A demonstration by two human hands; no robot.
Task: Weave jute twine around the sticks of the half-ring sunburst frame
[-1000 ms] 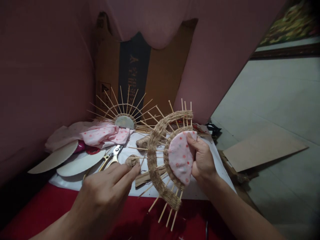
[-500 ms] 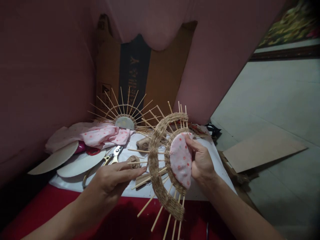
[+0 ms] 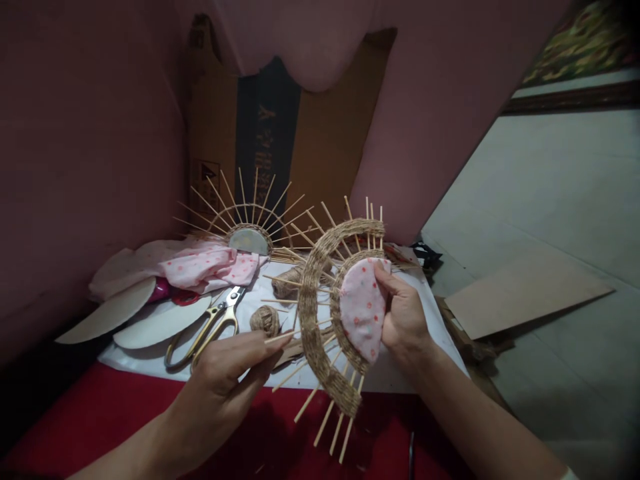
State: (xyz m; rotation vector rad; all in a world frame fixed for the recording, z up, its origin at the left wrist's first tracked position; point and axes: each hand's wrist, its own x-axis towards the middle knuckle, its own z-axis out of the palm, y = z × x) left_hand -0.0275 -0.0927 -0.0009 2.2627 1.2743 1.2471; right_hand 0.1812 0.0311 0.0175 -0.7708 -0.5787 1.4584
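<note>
Head view: a woven half-round frame (image 3: 314, 313) is held up at centre frame, over the red cloth (image 3: 115, 407).
The right hand (image 3: 407, 323) clasps its pink fabric pad (image 3: 363, 307) from the right, probably to leave the spokes free. The left hand (image 3: 225, 373) pinches one stick (image 3: 287, 334) between thumb and forefinger. The frame's straight edge stands nearly upright, with the curve bulging toward frame left.

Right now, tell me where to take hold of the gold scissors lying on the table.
Grip the scissors by the gold handle loops, coming from the near edge beside the left hand: they lie flat, loops toward you, blades pointing away toward the pink cloth.
</note>
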